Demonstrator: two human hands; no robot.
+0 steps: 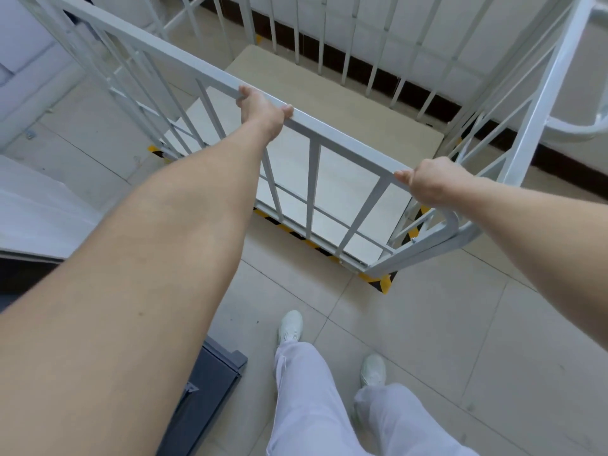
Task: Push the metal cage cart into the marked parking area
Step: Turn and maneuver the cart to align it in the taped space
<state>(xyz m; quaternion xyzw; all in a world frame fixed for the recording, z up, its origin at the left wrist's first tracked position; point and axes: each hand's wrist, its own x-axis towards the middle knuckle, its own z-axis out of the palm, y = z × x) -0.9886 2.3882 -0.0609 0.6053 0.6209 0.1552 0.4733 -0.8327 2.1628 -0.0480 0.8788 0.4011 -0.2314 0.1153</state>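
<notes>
A white metal cage cart (pixel 332 131) with barred sides and a pale board floor fills the middle of the head view. My left hand (pixel 261 110) grips its near top rail, fingers curled over the far side and thumb on the rail. My right hand (pixel 427 181) grips the same rail near the cart's right corner. Yellow-and-black hazard tape (pixel 378 280) runs on the floor tiles under the cart's near edge and shows again at the left and right of the cart. The cart's wheels are hidden.
A wall with a dark skirting (pixel 411 90) stands just beyond the cart. A second white frame with a curved tube (pixel 572 131) is at the right. A grey cabinet (pixel 210 383) sits at my lower left, pale panels at the left. My feet stand on beige tiles.
</notes>
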